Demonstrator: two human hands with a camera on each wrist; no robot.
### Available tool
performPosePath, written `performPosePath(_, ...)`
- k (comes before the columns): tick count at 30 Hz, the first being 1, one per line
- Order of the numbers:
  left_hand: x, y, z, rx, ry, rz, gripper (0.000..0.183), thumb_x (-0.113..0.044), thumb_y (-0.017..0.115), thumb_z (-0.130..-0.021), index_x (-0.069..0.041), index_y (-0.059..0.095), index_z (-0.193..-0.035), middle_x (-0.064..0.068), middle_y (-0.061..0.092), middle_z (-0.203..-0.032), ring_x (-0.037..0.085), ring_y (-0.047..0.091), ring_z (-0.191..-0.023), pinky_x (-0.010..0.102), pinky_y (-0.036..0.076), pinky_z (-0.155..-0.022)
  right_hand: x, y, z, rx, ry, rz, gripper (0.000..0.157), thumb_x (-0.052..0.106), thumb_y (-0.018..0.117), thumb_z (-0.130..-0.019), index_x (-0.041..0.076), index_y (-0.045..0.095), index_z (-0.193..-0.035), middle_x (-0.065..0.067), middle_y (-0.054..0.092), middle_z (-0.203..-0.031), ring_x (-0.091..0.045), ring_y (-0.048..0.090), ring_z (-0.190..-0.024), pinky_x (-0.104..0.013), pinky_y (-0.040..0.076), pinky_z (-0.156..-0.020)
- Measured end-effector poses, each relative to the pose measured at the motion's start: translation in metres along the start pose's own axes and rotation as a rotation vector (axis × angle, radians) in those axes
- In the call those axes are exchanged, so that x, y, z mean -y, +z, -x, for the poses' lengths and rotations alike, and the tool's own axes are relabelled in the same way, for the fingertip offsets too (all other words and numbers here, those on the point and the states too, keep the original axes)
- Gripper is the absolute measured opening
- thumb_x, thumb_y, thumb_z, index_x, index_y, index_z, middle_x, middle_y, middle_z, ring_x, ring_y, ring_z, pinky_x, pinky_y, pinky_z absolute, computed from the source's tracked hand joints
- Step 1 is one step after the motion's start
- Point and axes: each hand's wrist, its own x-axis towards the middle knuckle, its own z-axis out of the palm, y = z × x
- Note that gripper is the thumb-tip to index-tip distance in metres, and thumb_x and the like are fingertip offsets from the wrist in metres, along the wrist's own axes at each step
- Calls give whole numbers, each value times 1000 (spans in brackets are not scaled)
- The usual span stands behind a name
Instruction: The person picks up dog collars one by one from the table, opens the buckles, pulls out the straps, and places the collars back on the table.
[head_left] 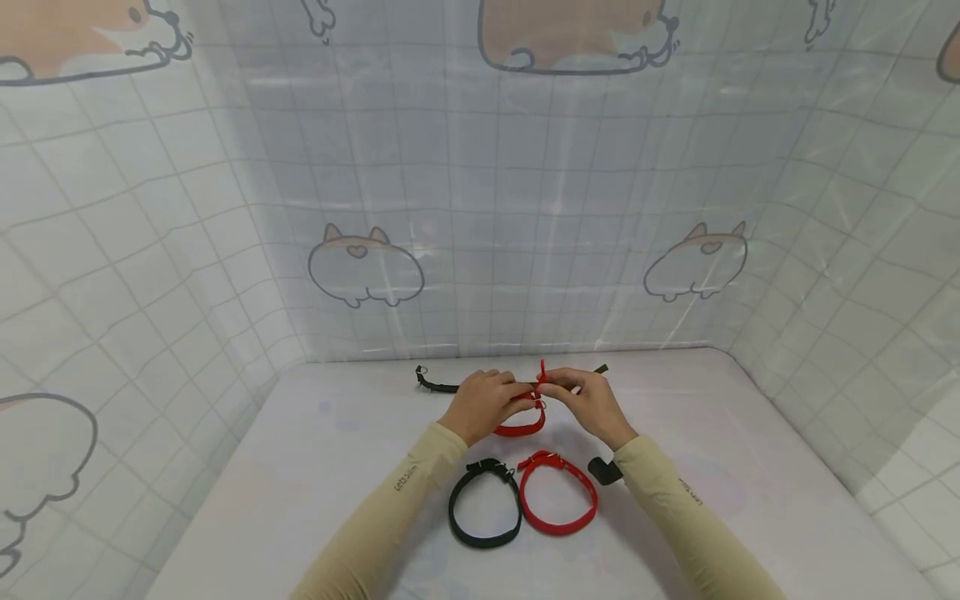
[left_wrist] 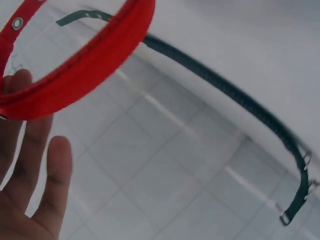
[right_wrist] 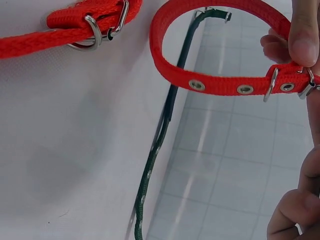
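Both hands work on a red collar with metal eyelets, its strap curved into a loop. My left hand pinches it at the buckle, thumb on top. Past the buckle, the strap's tail sticks up at the fingertips of my right hand, which pinches it. In the left wrist view, the other left fingers spread below the red band. Curled right fingers show at the lower right of the right wrist view. Behind the hands, a dark green collar lies unfastened.
Nearer on the white table, a fastened dark collar and a second fastened red collar lie side by side. A small black object is by the right wrist. Sheeting with a grid print rises behind the table.
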Motion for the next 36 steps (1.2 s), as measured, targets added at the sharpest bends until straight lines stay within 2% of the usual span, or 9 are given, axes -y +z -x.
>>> performPosePath(3,1,1,1,-2,-13,56,32,-44,69,-95,-22,78,-117,-5,70,-88,10,62,-71,27,52,-65,1,0,0,7,0,-3,31,40,75,-92,18,78,-113,9,74,-101,-16,65,-87,-39,52,-74)
performPosePath(9,4,4,2,-59,-7,161,31,-39,75,-91,-20,80,-115,-6,70,-87,7,61,-69,25,49,-61,2,0,1,15,4,-11,32,39,75,-92,19,77,-116,9,74,-98,-17,65,-84,-34,50,-67)
performPosePath(15,6,6,1,-63,-42,198,24,-40,74,-92,-20,82,-104,-8,69,-87,6,62,-73,24,52,-66,-2,-1,0,2,-42,-20,27,35,74,-94,24,75,-119,5,75,-100,-23,65,-81,-30,47,-62)
performPosePath(21,9,8,4,-76,-65,236,23,-39,75,-92,-19,82,-101,-9,70,-88,6,63,-78,25,55,-72,-8,-6,1,-4,-44,-14,27,36,74,-95,25,75,-119,5,74,-102,-20,64,-79,-30,49,-61)
performPosePath(27,14,8,6,-81,-152,351,20,-35,75,-93,-20,81,-105,-10,72,-99,6,66,-89,25,56,-78,-13,-9,3,2,-23,-15,29,38,74,-93,25,74,-119,6,74,-100,-21,66,-86,-33,53,-68)
performPosePath(32,17,8,8,-92,-227,432,25,-39,72,-94,-21,81,-107,-12,69,-97,4,62,-83,22,54,-71,-16,-8,3,31,4,-2,32,38,77,-92,24,73,-120,6,74,-105,-17,64,-92,-38,51,-78)
performPosePath(36,17,8,7,-112,-253,530,22,-35,73,-94,-20,80,-108,-12,68,-97,3,60,-79,21,53,-67,-20,-4,3,68,45,7,36,38,79,-90,22,71,-122,6,73,-111,-16,63,-98,-38,49,-81)
